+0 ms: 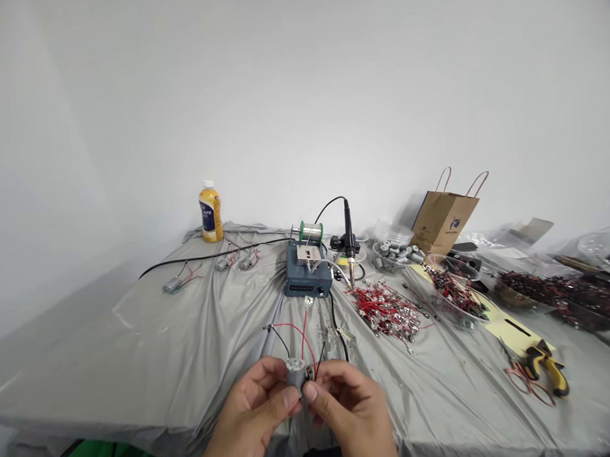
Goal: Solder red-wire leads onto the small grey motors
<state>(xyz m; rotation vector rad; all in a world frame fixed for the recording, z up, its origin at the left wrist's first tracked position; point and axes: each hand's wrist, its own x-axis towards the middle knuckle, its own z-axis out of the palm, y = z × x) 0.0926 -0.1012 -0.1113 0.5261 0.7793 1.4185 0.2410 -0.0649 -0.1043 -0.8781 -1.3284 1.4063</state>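
Between the thumb and fingers of my left hand [258, 407] is a small grey cylindrical motor [295, 373], held upright with its terminal end up. My right hand [347, 403], close beside it, pinches a small circuit board [311, 372], mostly covered by the fingertips. Red and black wires [303, 332] rise from the two pieces; one red wire runs up to a small round metal contact [308, 301]. Just beyond my hands stands a blue soldering machine [306, 272] with a solder spool [311, 232] on top and a soldering iron [350, 247] pointing down at its right.
Red wires with metal contacts [388, 311] lie piled right of the machine. Behind them are a bowl of motors [396, 253] and a paper bag [445, 220]. Yellow-black pliers [546, 368] lie at right. Several wired motors [173, 284] and a juice bottle [211, 213] are at left.
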